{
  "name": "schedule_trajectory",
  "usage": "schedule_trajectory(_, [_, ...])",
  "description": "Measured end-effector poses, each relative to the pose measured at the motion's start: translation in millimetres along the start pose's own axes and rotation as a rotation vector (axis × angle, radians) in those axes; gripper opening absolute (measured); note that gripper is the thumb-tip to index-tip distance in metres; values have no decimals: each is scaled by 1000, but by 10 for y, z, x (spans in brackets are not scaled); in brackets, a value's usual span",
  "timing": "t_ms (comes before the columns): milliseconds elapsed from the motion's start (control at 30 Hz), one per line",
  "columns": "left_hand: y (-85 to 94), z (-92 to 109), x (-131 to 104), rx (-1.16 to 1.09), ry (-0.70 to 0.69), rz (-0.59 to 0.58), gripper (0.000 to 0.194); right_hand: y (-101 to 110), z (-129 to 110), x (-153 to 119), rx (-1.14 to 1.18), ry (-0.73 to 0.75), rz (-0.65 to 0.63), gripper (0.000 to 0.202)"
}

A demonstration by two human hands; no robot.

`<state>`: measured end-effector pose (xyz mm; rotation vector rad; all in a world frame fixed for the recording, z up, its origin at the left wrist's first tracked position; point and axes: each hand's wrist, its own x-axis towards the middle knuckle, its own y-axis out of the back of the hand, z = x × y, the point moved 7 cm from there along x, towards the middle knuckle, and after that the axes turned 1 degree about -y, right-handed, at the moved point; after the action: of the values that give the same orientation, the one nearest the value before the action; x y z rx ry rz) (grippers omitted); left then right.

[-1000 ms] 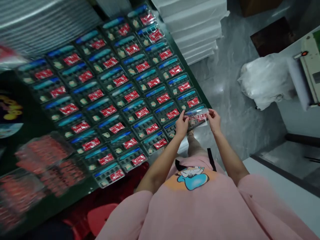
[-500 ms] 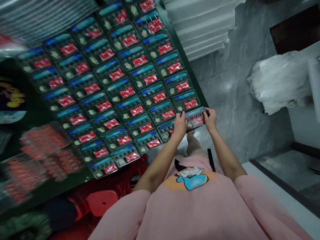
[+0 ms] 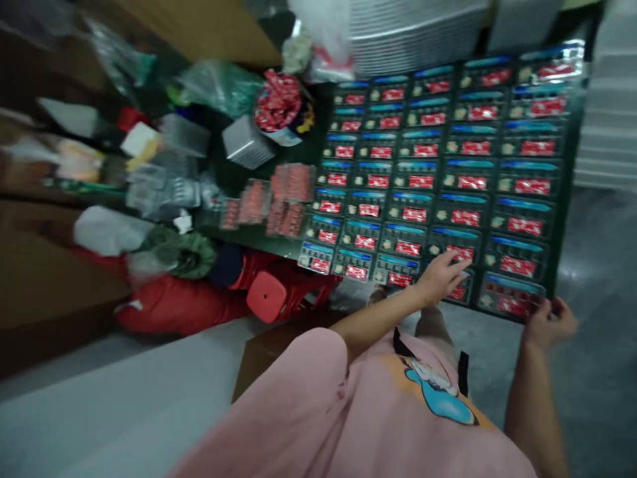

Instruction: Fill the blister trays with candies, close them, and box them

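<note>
Rows of clear plastic trays, each with a blue pen-like strip and a red patterned packet, cover the dark green table [image 3: 318, 247]. At the near right corner lies a tray [image 3: 510, 300] with a row of dark reddish pieces seen through its surface. My right hand [image 3: 551, 323] has its thumb and fingers closed at that tray's right edge. To the left, my left hand [image 3: 440, 277] hovers over or rests on a neighbouring tray [image 3: 460, 292], fingers stretched and apart, holding nothing. Whether it touches that tray I cannot tell.
Flat packs of orange-red pieces [image 3: 298, 182] lie left of the rows. Behind them stand a tub of red packets [image 3: 279, 103] and stacked clear trays [image 3: 418, 33]. A red stool [image 3: 267, 297] is below the table edge. White stacked sheets [image 3: 610, 126] stand at the right.
The view has swung left, so the table appears further right. My left hand has come off the corner tray and moved left of it; my right hand stays at its right edge.
</note>
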<state>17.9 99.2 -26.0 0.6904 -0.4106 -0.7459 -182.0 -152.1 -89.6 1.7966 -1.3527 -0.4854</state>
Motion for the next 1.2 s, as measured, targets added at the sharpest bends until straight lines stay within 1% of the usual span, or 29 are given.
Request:
schedule_trajectory(33, [349, -171, -130, 6, 35, 93, 37, 81, -64, -8, -1, 30, 97, 35])
schedule_trajectory(67, [734, -388, -289, 25, 86, 195, 36, 137, -164, -29, 11, 65, 160, 35])
schedule_trajectory(100, [1137, -643, -468, 53, 143, 294, 34, 162, -298, -62, 27, 94, 187, 36])
schedule_trajectory(133, [1550, -937, -663, 97, 219, 394, 33, 160, -469, -108, 41, 122, 195, 35])
schedule_trajectory(167, [1945, -1252, -855, 143, 296, 466, 33, 118, -676, -171, 52, 152, 175, 33])
schedule_trajectory(233, [2688, -1919, -1219, 217, 480, 612, 33, -59, -1193, -367, 66, 228, 89, 28])
schedule_trajectory(267, [3002, -2238, -1358, 259, 568, 646, 35, -174, -1482, -506, 77, 268, 48, 28])
schedule_trajectory(300, [3267, -2529, -1450, 301, 635, 646, 38, -305, -1779, -672, 97, 305, 0, 30])
schedule_trajectory(333, [3488, -2788, -1500, 342, 688, 626, 41, -441, -2075, -861, 126, 337, -46, 32])
schedule_trajectory(367, [3663, -3012, -1510, 384, 724, 584, 46, -577, -2358, -1068, 159, 359, -89, 34])
schedule_trajectory(400, [3791, -3199, -1482, 424, 742, 520, 55, -707, -2629, -1288, 191, 381, -131, 35])
schedule_trajectory(433, [3877, -3354, -1430, 461, 747, 443, 65, -832, -2883, -1512, 217, 406, -173, 34])
schedule_trajectory(467, [3925, -3480, -1366, 492, 744, 357, 76, -955, -3118, -1737, 240, 437, -231, 33])
schedule_trajectory(533, [3938, -3665, -1247, 531, 729, 186, 94, -1165, -3519, -2157, 278, 515, -359, 30])
schedule_trajectory(567, [3924, -3728, -1205, 539, 719, 117, 98, -1246, -3678, -2339, 293, 556, -422, 28])
schedule_trajectory(633, [3891, -3806, -1164, 541, 696, 26, 97, -1344, -3906, -2612, 311, 617, -503, 24])
schedule_trajectory(700, [3874, -3828, -1169, 534, 666, -9, 89, -1380, -4028, -2763, 315, 637, -536, 23])
schedule_trajectory(767, [3886, -3817, -1200, 522, 638, -6, 77, -1399, -4084, -2829, 310, 629, -556, 23])
schedule_trajectory(867, [3980, -3778, -1249, 488, 599, 68, 59, -1446, -4136, -2863, 311, 599, -599, 25])
schedule_trajectory(967, [4150, -3714, -1270, 370, 527, 213, 49, -1526, -4212, -2905, 327, 532, -660, 26])
schedule_trajectory(1067, [4310, -3570, -1286, 204, 452, 362, 45, -1592, -4343, -3003, 373, 453, -738, 27])
schedule_trajectory(1133, [4300, -3420, -1263, 157, 409, 362, 44, -1640, -4430, -3034, 422, 404, -775, 28])
schedule_trajectory(1200, [4188, -3233, -1215, 106, 362, 348, 42, -1676, -4472, -2949, 477, 375, -744, 31])
